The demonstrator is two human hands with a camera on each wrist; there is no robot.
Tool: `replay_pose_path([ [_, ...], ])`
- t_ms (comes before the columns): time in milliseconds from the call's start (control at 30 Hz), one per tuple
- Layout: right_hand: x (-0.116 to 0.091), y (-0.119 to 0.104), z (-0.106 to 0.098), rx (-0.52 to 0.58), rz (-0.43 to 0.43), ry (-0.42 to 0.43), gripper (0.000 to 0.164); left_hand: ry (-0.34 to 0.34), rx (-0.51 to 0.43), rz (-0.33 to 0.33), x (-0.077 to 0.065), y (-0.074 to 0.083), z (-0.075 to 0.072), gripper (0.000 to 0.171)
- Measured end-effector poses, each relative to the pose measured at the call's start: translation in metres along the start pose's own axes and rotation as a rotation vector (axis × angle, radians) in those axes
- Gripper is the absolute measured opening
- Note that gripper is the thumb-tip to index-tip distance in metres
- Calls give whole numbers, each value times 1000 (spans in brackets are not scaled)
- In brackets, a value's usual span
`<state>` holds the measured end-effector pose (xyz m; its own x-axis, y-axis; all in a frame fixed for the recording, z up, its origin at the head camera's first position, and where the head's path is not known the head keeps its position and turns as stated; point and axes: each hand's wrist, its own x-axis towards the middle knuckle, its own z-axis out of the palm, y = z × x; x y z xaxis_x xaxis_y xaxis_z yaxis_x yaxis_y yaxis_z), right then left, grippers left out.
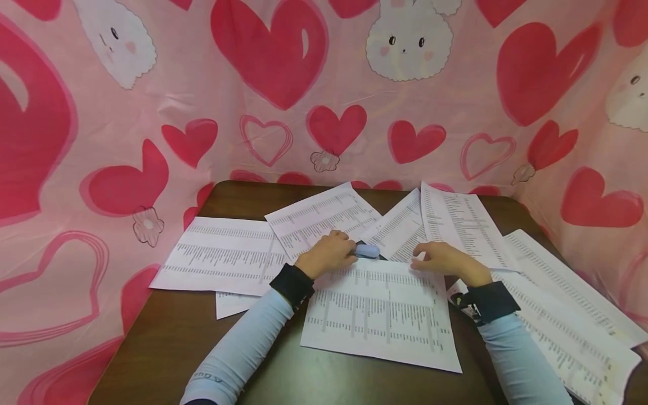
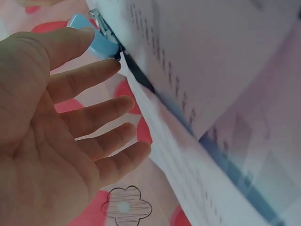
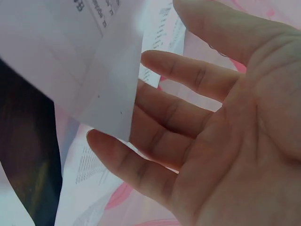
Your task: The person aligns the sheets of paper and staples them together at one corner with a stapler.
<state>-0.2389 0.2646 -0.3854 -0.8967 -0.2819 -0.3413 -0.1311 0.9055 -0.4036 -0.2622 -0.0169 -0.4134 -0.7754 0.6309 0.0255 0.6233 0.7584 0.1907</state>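
One pink, heart-printed backdrop (image 1: 192,84) rises behind the brown table (image 1: 283,371) you work at. Loose printed sheets (image 1: 223,253) fan across its far and side parts, some overlapping. Nearest you, the front sheet (image 1: 374,315) lies between your forearms, its far edge by your hands. It looks light and limp, likely to crease or slide, so hold it by opposite edges or corners and pinch gently. Your right hand (image 1: 445,259) is at its far right corner, fingers loosely extended, thumb apart; paper covers part of the middle fingers. Your left hand (image 1: 329,253) has its fingers spread, gripping nothing, beside the blue tool (image 1: 368,251). That smallest piece shows metal parts, seems firm, and offers its smooth blue body for holding.
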Motion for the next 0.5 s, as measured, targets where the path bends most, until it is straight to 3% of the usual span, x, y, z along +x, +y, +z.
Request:
replay_pose_path([
  [300,1,1,1,31,-19,-16,19,-29,32,-24,-1,3,2,34],
  [500,1,3,-1,-41,-149,52,9,-53,43,-38,-2,2,6,34],
])
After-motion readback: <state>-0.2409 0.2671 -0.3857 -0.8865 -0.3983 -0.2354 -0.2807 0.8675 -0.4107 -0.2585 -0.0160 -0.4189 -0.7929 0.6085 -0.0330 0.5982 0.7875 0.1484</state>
